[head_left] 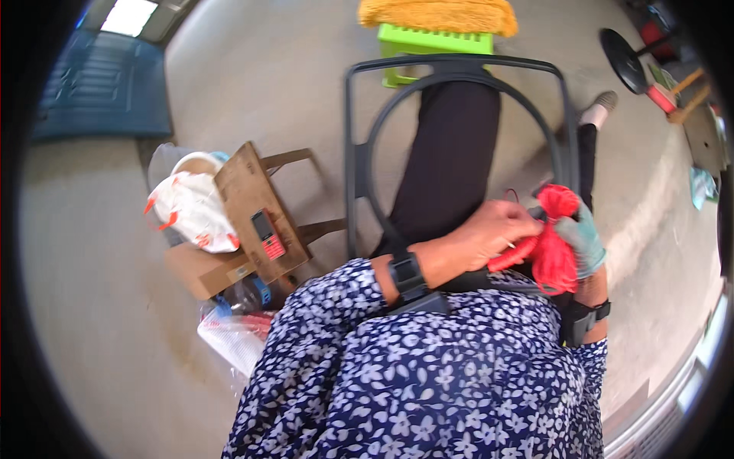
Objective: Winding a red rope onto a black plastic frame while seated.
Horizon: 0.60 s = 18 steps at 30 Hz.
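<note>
Gloved right hand (583,242): fingers clamped on a fibrous, looped red yarn bundle (556,264). Bare left hand (493,226): fingers pinched together alongside.

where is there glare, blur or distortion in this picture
All in the head view: pane at upper left washed out; light streaking the floor at right; straight edges bending toward the dark rim; red bundle in the right hand looks slightly soft.

Room rightward (black frame (451,66) ahead)
</note>
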Motion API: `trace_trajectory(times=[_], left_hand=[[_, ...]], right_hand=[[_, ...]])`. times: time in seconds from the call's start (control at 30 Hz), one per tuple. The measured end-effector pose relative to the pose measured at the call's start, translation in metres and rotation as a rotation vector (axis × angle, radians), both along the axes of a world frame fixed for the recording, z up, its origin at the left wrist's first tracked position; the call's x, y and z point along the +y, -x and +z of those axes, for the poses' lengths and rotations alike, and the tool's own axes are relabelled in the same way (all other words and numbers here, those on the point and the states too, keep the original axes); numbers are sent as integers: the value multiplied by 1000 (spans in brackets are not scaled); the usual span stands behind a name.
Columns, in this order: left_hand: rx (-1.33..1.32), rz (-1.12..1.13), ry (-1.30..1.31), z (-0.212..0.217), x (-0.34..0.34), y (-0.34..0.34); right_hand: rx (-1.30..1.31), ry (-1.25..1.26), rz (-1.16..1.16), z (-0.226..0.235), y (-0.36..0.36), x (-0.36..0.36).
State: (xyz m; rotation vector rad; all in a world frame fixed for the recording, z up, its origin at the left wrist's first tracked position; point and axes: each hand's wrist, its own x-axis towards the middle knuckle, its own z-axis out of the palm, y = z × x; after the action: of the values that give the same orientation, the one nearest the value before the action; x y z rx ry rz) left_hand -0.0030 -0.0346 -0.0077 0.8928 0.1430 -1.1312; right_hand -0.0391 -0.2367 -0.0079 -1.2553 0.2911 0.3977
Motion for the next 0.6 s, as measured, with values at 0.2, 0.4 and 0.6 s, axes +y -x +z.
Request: trace_trajectory(times=[0.2,0.4,0.6], left_hand=[[37,47,-108,-7,-1,-30],[-14,-4,-122,-7,4,-7],[-11,-1,-128,-6,7,-6]], right_hand=[[166,564,186,14,6,14],[267,86,87,1,48,5],[242,-18,-681,-30,74,-61]])
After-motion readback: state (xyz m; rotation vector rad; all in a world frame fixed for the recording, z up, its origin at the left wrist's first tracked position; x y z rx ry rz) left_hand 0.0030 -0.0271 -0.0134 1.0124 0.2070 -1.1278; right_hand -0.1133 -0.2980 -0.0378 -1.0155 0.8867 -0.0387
